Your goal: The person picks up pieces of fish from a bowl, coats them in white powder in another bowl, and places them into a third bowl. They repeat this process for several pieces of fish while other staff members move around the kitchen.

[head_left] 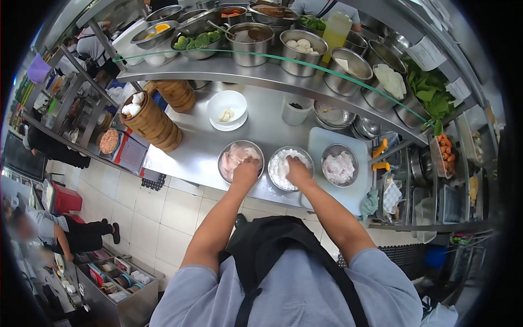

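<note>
My left hand reaches into a steel bowl of pale pink raw meat slices, its fingers curled down and closed on the meat. Beside it, my right hand dips into a steel bowl of white flour. Its fingers point down and look closed in the powder; whatever they grip is hidden. To the right, a third steel bowl holds pieces coated in white, and it rests on a pale cutting board.
Stacked bamboo steamers stand at the left. A white bowl and a plastic tub sit behind. Overhead, a steel shelf carries several ingredient pots. Orange-handled tools lie at the right. A co-worker is at the far left.
</note>
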### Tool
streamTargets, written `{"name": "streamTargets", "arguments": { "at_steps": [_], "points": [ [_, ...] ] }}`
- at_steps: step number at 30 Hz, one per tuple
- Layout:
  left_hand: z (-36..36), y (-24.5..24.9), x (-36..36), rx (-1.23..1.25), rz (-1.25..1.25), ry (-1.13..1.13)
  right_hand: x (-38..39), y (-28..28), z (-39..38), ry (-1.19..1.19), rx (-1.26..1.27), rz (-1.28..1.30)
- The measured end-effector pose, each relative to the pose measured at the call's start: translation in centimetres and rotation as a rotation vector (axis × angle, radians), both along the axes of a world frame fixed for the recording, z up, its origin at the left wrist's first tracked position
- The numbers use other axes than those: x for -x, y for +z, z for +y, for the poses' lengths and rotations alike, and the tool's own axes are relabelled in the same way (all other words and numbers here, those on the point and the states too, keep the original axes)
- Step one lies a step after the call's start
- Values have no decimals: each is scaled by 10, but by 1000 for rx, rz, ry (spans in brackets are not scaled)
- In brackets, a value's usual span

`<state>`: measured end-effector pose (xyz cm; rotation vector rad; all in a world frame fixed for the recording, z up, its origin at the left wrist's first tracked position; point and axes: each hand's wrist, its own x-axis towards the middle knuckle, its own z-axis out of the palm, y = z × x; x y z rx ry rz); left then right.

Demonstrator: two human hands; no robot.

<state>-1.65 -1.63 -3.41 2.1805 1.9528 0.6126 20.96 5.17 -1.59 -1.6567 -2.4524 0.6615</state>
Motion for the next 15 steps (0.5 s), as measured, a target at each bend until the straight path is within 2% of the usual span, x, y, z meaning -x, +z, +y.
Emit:
{"name": "streamTargets", "arguments": {
  "at_steps": [2,4,8,9,11,14,15],
  "points": [
    [7,3,-3,153,17,142,2,3,-7,68,72,-62],
    [13,1,0,155,-10,128,4,9,-13,83,-26,-131],
    [13,15,-1,248,-30,137,2,-19,-1,113,-98,-119],
    [11,20,-1,244,-27,135,-1,-27,5,111,-102,-117],
    [4,25,0,181,-43,136,-6,-35,19,88,-72,66],
    [7,0,5,149,-74,173,-10,-7,35,-5,63,26],
    [5,5,5,149,-75,176,-11,-2,39,-31,42,32]
  ]
}}
